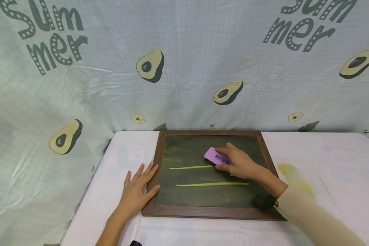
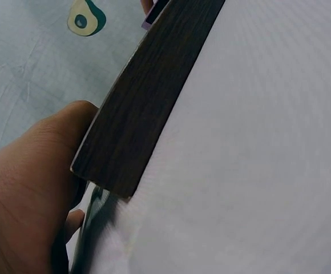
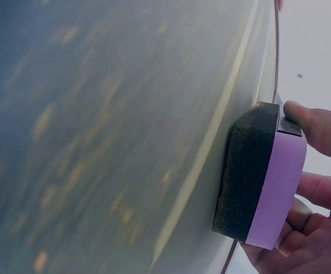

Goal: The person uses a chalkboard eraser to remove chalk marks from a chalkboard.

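Observation:
A chalkboard in a brown wooden frame lies on the white-covered table, with two yellow chalk lines across its dark surface. My right hand grips a purple board eraser over the board's right half, at the upper line's right end. In the right wrist view, the eraser's black felt side faces the board, with fingers and thumb around the purple back. My left hand rests spread on the frame's left edge. In the left wrist view, that hand lies beside the frame's corner.
A yellow chalk smudge marks the tablecloth right of the board. A small black object shows at the bottom edge. Behind the table hangs a curtain printed with avocados. A dark device sits at the right wrist.

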### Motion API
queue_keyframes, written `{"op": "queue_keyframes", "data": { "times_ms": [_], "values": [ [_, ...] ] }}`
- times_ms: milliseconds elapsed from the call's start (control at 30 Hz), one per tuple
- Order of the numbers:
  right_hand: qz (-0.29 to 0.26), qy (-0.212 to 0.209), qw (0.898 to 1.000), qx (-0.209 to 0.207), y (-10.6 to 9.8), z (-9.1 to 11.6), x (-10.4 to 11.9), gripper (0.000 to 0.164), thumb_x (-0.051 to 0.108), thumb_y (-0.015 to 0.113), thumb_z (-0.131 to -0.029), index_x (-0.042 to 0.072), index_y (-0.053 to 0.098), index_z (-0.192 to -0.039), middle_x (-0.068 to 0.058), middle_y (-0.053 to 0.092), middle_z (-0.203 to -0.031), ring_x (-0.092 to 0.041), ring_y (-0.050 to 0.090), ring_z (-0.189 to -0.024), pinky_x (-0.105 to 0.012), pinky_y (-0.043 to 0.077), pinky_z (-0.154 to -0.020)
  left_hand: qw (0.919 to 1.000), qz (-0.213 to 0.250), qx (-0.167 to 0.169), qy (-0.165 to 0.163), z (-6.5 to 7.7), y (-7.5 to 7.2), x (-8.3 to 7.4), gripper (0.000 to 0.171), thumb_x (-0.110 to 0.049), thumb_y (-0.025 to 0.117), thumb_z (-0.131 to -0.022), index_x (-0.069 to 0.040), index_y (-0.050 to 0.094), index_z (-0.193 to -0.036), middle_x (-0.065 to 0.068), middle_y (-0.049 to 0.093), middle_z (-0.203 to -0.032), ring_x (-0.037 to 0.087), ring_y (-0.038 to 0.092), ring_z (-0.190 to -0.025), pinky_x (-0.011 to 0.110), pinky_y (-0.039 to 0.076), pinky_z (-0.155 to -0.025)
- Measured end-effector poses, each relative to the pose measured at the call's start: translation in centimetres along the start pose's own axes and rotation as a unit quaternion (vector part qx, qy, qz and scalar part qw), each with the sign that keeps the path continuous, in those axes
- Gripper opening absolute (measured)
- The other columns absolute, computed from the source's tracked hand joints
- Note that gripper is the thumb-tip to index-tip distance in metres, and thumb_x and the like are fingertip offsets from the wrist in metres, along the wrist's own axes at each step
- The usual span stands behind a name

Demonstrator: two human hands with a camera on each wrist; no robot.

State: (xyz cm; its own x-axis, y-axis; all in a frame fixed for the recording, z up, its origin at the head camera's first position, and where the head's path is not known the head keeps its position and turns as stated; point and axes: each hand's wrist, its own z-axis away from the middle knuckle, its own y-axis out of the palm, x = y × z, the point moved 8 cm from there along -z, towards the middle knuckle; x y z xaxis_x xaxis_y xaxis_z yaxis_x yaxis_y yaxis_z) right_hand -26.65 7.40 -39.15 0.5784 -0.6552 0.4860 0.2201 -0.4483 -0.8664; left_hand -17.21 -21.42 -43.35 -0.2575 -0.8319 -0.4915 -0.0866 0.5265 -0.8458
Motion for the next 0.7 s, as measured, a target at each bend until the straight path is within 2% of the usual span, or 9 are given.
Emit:
{"op": "queue_keyframes", "data": {
  "times_ms": [400, 700],
  "values": [
    [0.016, -0.033, 0.999, 0.001, 1.7, -2.0, 2.8, 0.058, 0.029, 0.075, -0.083, 0.000, 0.058, -0.130, 0.001, 0.044, -0.083, -0.011, 0.039, -0.067, -0.024, 0.034, -0.056, 0.9999, -0.002, 0.007, -0.008, 0.1, 0.1, 0.2, 0.066, -0.039, 0.064, -0.091, -0.020, 0.038, -0.149, 0.000, 0.030, -0.153, 0.033, 0.021, -0.142, 0.064, -0.001, -0.108],
    [0.006, -0.049, 0.998, 0.029, 3.2, -3.7, 5.2, 0.056, 0.029, 0.073, -0.085, 0.002, 0.057, -0.132, 0.001, 0.045, -0.086, -0.011, 0.041, -0.070, -0.025, 0.036, -0.059, 1.0000, -0.003, 0.004, -0.003, -0.1, 0.1, 0.1, 0.065, -0.037, 0.065, -0.090, -0.019, 0.040, -0.148, 0.002, 0.032, -0.152, 0.033, 0.021, -0.141, 0.065, 0.000, -0.107]
  ]
}}
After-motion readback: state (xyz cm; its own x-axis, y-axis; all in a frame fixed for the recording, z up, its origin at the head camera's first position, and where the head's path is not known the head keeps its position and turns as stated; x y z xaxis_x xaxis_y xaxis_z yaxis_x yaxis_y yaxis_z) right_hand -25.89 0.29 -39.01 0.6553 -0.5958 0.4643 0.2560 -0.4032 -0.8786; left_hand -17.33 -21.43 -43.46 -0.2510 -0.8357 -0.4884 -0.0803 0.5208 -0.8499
